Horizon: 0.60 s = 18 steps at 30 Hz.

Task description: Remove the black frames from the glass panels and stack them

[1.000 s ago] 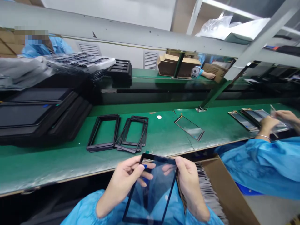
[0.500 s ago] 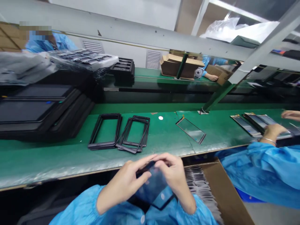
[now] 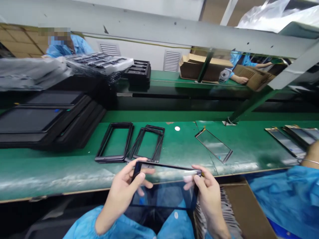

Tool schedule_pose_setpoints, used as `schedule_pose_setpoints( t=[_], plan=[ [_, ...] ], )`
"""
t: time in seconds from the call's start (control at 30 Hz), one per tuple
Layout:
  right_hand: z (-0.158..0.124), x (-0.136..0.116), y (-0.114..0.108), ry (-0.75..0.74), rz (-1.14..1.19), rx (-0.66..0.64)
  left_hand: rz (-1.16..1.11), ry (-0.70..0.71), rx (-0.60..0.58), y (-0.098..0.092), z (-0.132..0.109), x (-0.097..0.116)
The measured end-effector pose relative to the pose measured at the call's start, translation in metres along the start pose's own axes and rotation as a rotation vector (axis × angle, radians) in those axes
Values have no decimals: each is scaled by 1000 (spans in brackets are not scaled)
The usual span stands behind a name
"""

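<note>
Both hands hold a clear touch panel with a black border [image 3: 166, 189] in front of the bench edge, its long side running left to right. My left hand [image 3: 127, 189] pinches its left end, thumb in front and fingers showing through the glass. At the right end, my right hand [image 3: 205, 186] grips the same way. Just beyond the panel lie loosely stacked black frames [image 3: 161, 142], with a neater stack of black frames [image 3: 99, 154] to their left. Another clear panel [image 3: 214, 146] with an orange flex tail lies flat to the right.
Tall black trays with screens [image 3: 64, 122] stand at the left. An open carton [image 3: 256, 212] of upright sheets sits below the bench at right. A co-worker's sleeve [image 3: 281, 196] is beside several display panels [image 3: 286, 142]. A slanted post [image 3: 249, 103] rises behind.
The touch panel has turned from tilted and low to a level, face-on position, raised toward the bench edge. My hands have moved apart to its two ends. The view has shifted left.
</note>
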State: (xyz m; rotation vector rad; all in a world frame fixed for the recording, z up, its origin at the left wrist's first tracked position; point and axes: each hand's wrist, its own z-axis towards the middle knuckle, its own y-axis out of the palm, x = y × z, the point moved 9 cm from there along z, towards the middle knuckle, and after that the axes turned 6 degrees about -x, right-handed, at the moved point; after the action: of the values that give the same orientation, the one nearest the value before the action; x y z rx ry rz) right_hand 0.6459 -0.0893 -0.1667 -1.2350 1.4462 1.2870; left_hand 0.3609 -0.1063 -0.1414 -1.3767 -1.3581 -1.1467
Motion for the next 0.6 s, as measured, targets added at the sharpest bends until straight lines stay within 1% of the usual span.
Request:
schedule_pose_setpoints(
  t=[0.07, 0.13, 0.17, 0.2, 0.27, 0.3, 0.37, 0.43, 0.5, 0.6],
  plan=[
    [3, -5, 2, 0, -15, 47, 158, 84, 22, -4, 4, 11],
    [6, -8, 5, 8, -32, 53, 448, 272, 71, -4, 7, 38],
    [7, -9, 7, 14, -44, 50, 624, 386, 76, 2, 7, 53],
    [7, -10, 8, 17, -56, 46, 795, 493, 57, 12, 8, 67],
    [8, -10, 11, 22, -74, 24, 1044, 649, -52, 36, 13, 83],
    [8, -10, 13, 24, -78, 10, 1105, 694, -122, 47, 16, 87],
    [8, -8, 16, 36, -76, -10, 1123, 731, -233, 60, 23, 89],
    [7, -6, 15, 57, -65, 0, 1075, 730, -305, 66, 29, 87],
    [7, -4, 12, 81, -60, 26, 1024, 722, -340, 68, 34, 84],
    [7, -5, 9, 108, -70, 49, 1011, 751, -346, 71, 35, 83]
  ],
)
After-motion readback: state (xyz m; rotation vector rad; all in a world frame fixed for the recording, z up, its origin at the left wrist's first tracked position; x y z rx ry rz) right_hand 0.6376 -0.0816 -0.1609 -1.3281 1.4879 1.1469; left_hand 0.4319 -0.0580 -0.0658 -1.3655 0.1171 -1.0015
